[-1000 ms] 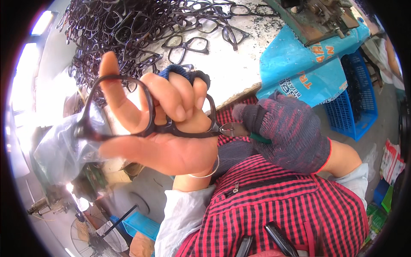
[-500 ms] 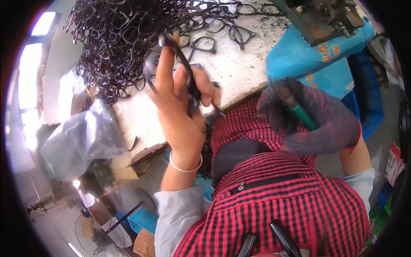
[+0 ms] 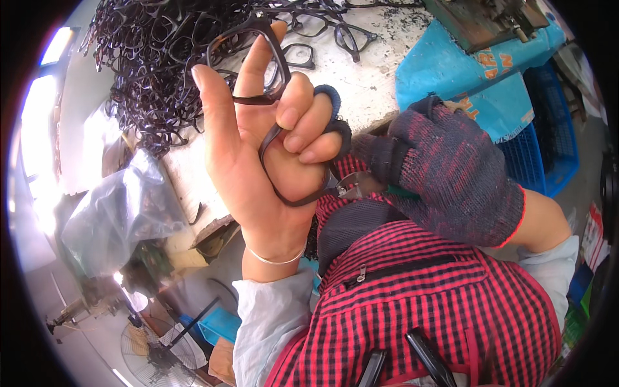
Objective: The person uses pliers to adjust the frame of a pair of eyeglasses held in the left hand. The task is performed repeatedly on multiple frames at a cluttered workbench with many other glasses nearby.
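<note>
My bare left hand point(image 3: 248, 151) is turned palm up, gripping a black eyeglass frame point(image 3: 260, 99). One rim loops around the raised index finger; the middle, ring and little fingers curl over the frame's middle. A thin dark curve of it runs across the palm toward the wrist side. Dark blue bands point(image 3: 340, 133) sit about the curled fingers. My right hand point(image 3: 454, 171), in a dark knitted glove, is closed around a green-handled metal tool point(image 3: 360, 186). Its metal end lies close by the frame's lower end; whether they touch, I cannot tell. The glove hides most of the handle.
A large heap of black eyeglass frames point(image 3: 151, 71) covers the far left of the worn white table point(image 3: 374, 84). Blue printed sheeting point(image 3: 425, 68) lies under a metal device point(image 3: 493, 22). A blue crate point(image 3: 554, 135) stands at right, a clear plastic bag point(image 3: 122, 213) at left, a fan point(image 3: 155, 345) below.
My left hand has turned its palm up, bringing the eyeglass frame's rim into clear view. My right hand has moved left with the tool, up beside the left hand.
</note>
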The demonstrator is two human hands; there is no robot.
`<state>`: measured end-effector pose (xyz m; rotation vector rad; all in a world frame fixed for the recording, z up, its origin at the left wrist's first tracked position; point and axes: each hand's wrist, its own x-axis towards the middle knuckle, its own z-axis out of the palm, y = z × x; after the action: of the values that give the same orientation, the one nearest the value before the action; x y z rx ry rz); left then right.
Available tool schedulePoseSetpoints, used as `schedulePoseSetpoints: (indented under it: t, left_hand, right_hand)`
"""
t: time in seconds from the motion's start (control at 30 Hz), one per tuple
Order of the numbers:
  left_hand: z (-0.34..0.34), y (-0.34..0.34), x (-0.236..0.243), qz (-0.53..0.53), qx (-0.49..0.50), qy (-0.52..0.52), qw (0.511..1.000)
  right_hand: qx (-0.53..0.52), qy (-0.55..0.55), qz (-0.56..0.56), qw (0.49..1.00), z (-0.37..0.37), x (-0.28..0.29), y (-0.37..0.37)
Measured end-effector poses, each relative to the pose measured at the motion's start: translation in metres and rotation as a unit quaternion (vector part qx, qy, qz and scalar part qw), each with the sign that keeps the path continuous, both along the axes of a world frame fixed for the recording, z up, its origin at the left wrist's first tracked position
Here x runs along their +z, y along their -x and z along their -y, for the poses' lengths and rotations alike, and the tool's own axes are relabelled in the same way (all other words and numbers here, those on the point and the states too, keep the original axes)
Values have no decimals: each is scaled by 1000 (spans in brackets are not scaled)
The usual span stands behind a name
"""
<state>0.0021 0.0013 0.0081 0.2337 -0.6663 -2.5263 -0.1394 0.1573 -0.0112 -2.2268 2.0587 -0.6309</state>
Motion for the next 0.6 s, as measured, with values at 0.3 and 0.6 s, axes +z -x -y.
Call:
schedulePoseSetpoints:
  t: [0.3, 0.6]
  left_hand:
    - [1, -3, -12, -29, -22, -47, 998]
    - [5, -4, -10, -41, -20, -32, 998]
  right_hand:
    - [43, -70, 418, 905, -1, -18, 3]
    - [21, 2, 38, 999, 3, 2, 2]
